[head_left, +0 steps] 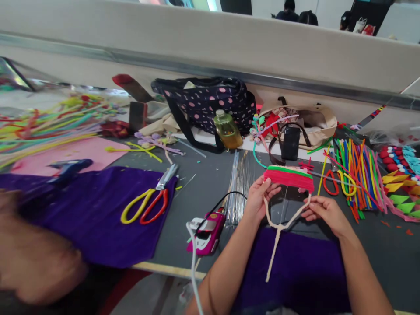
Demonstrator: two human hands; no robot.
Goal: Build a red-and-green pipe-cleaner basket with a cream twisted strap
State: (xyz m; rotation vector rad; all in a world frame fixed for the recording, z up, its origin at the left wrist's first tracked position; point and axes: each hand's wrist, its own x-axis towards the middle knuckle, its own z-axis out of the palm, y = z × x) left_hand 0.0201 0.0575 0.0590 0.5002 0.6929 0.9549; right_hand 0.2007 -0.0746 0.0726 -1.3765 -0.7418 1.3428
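Observation:
My left hand [260, 194] is closed on the left end of a red panel [288, 178] made of pipe cleaners, which has green and pale stripes along its top edge. A cream pipe cleaner frame [278, 232] hangs from the panel's two ends; its twisted strands meet in a Y with a single tail below. My right hand [323, 212] pinches the frame's right strand just under the panel, thumb and fingers together. Both hands are above a dark grey tabletop, and a purple cloth [292, 267] lies below them, towards me.
Left of my arm lies a pink car-shaped device [208, 234] with cables. Large scissors [149, 199] rest on another purple cloth, near a co-worker's blurred arm [36, 249]. A bottle [228, 131], a dotted bag [210, 98] and several colourful pipe cleaners [356, 173] stand or lie further back.

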